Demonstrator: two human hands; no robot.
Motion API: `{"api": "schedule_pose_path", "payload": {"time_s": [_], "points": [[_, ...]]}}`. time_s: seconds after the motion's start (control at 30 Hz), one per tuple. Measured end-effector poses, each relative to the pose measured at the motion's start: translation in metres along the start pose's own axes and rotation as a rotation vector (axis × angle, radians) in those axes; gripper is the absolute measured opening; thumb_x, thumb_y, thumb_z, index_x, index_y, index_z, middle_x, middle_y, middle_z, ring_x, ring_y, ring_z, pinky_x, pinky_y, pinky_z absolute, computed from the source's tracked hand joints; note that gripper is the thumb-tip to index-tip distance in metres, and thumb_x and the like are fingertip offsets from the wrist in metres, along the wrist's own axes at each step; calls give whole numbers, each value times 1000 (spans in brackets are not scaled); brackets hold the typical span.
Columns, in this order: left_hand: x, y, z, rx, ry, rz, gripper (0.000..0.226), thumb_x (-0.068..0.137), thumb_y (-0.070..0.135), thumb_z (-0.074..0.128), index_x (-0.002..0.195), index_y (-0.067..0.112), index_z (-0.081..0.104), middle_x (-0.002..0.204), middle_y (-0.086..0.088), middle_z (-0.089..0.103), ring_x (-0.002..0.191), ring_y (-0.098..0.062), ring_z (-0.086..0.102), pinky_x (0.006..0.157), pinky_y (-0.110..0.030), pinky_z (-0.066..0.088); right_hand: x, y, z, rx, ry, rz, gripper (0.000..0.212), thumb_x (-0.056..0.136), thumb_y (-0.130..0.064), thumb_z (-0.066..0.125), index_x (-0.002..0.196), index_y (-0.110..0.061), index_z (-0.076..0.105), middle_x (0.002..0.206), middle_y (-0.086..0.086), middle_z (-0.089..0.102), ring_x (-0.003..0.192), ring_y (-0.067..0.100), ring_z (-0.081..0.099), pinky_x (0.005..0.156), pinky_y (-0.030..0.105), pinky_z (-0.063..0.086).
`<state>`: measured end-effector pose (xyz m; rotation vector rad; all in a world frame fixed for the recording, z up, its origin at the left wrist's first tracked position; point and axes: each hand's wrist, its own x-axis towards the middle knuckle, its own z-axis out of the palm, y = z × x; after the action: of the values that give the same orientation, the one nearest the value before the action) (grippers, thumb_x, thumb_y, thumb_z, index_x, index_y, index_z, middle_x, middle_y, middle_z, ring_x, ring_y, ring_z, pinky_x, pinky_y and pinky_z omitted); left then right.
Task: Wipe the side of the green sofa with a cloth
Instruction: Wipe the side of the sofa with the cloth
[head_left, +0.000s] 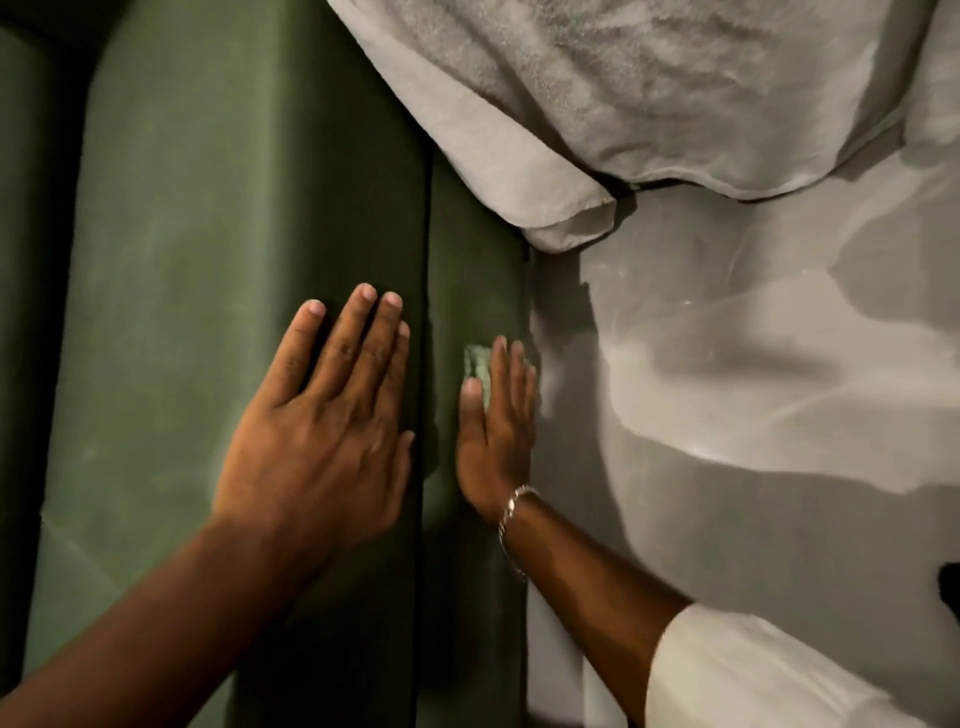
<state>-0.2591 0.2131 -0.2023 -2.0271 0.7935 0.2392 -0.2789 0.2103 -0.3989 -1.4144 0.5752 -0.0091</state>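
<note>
The green sofa fills the left half of the head view; its armrest top faces me and its narrow side panel drops beside the floor. My left hand lies flat on the armrest top, fingers spread, holding nothing. My right hand, with a bracelet on the wrist, presses a small pale green cloth flat against the side panel. Only an edge of the cloth shows past the fingers.
A white bedsheet and towel-like blanket hang over the sofa's far end at the top. Glossy grey floor lies to the right. A white sleeve is at the lower right, and a dark object at the right edge.
</note>
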Motion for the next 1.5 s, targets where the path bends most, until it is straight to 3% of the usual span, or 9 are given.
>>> {"api": "schedule_pose_path", "payload": {"time_s": [0.1,0.2,0.43,0.53,0.67,0.87,1.13,1.37,1.5], "points": [[-1,1,2,7,-6,-14,76,89,41,37,150,-3,27,162,-21,20,153,-35,11,123,-55,11,55,-37,1,-21,18,-169,61,96,-50,25,150,-23,23,163,7,18,152,26,9,124,38,7],[0,1,1,7,8,-2,75,90,40,35,150,-3,27,162,-21,20,152,-35,12,124,-54,9,102,-34,-6,61,13,-90,61,94,-45,29,150,-20,24,163,10,17,151,29,12,124,40,8],[-1,3,-2,-21,19,10,69,87,32,35,147,-3,36,160,-21,28,151,-36,19,122,-56,11,-55,32,2,75,-12,149,72,89,-59,21,150,-20,19,159,-5,4,151,20,4,124,40,6],[-3,2,-1,-7,23,8,70,88,32,35,148,-3,34,160,-21,27,151,-35,17,123,-55,8,-52,-1,8,-3,67,-2,67,96,-56,19,150,-16,25,162,10,19,151,31,12,124,43,11],[-10,2,1,-17,62,10,69,90,33,35,149,-3,32,161,-20,26,152,-34,16,124,-54,7,11,-30,-1,-47,6,-180,60,96,-47,27,151,-24,17,164,7,10,153,26,3,124,42,7],[-48,10,2,-55,5,-29,72,89,36,40,151,0,29,164,-16,19,154,-30,8,125,-51,3,-65,11,-2,-66,-45,35,72,91,-65,8,152,-25,11,165,4,5,153,24,-1,121,56,13],[-100,25,12,-75,-34,-30,72,92,37,41,152,1,26,164,-16,16,154,-32,5,124,-53,5,-54,-2,-1,-99,-74,-158,62,96,-47,24,151,-20,16,164,10,11,153,30,3,124,51,10],[-129,43,20,-79,-10,-37,67,93,33,44,150,1,31,162,-17,22,153,-35,11,123,-56,9,-117,25,0,39,-35,218,75,89,-67,13,151,-26,16,165,7,8,152,22,4,124,47,12],[-161,56,27,-73,-19,-29,67,92,32,46,151,4,31,161,-15,26,151,-34,17,122,-55,13,-154,12,-2,53,-57,173,69,94,-62,20,150,-21,23,163,10,16,152,25,11,125,37,12]]}}
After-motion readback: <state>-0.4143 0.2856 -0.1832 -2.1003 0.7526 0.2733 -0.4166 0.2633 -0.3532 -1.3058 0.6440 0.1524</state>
